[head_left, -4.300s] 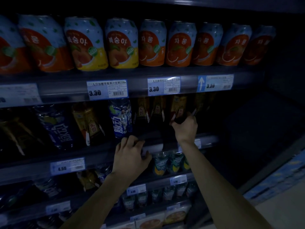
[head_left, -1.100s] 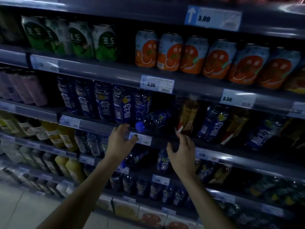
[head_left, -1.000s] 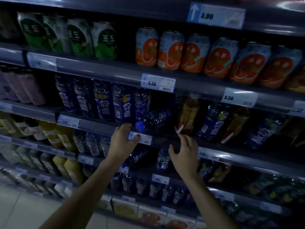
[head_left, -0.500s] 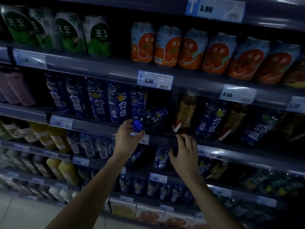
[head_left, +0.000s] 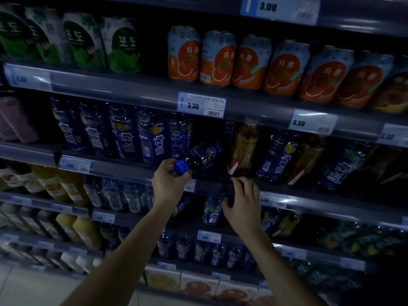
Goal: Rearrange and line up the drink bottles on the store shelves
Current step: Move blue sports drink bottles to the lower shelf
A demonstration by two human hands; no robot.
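A blue drink bottle (head_left: pixel 204 155) lies tipped over on the middle shelf (head_left: pixel 132 170), its blue cap pointing out toward me. My left hand (head_left: pixel 169 184) grips it at the cap end. To its left stands a row of upright blue bottles (head_left: pixel 152 136). An amber tea bottle (head_left: pixel 245 149) leans just right of the gap, with more blue and amber bottles (head_left: pixel 278 157) jumbled beyond it. My right hand (head_left: pixel 244 202) hovers at the shelf's front edge below the tea bottle, fingers spread, holding nothing.
Orange cans (head_left: pixel 220 58) and green cans (head_left: pixel 121 45) fill the shelf above, with price tags (head_left: pixel 201 104) on its rail. Lower shelves hold small blue bottles (head_left: pixel 212 212), yellow juice bottles (head_left: pixel 86 230) and cartons (head_left: pixel 198 286). Floor shows at the bottom left.
My left hand has risen from the shelf rail and closed on the cap of the tipped blue bottle. The right hand stays near the shelf edge. The view moved left from the earliest frame.
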